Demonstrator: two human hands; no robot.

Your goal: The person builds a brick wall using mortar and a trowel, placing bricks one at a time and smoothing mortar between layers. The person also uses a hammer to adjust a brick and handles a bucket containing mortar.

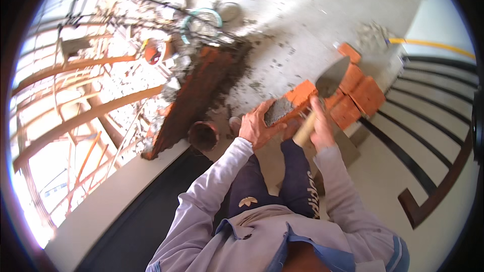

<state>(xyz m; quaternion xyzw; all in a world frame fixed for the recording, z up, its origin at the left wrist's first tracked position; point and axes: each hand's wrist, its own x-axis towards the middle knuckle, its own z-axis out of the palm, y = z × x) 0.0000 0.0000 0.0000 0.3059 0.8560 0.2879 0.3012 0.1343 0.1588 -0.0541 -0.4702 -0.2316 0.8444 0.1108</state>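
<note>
One brick (304, 91): is pointing toward the trowel (333, 76)
Left hand (256, 125): is gripping the brick's near end, fingers half curled
Right hand (322, 126): is clasping the trowel's handle, fingers wrapped
Mortar (279, 111): is risking sliding off, should the brick tilt

You wear a pale lavender-grey jacket (232, 239) with a blue collar (327, 256) and blue bands (401, 252) on the right sleeve (348, 196), over dark navy trousers (249, 181) bearing pale markings (248, 201).
</note>
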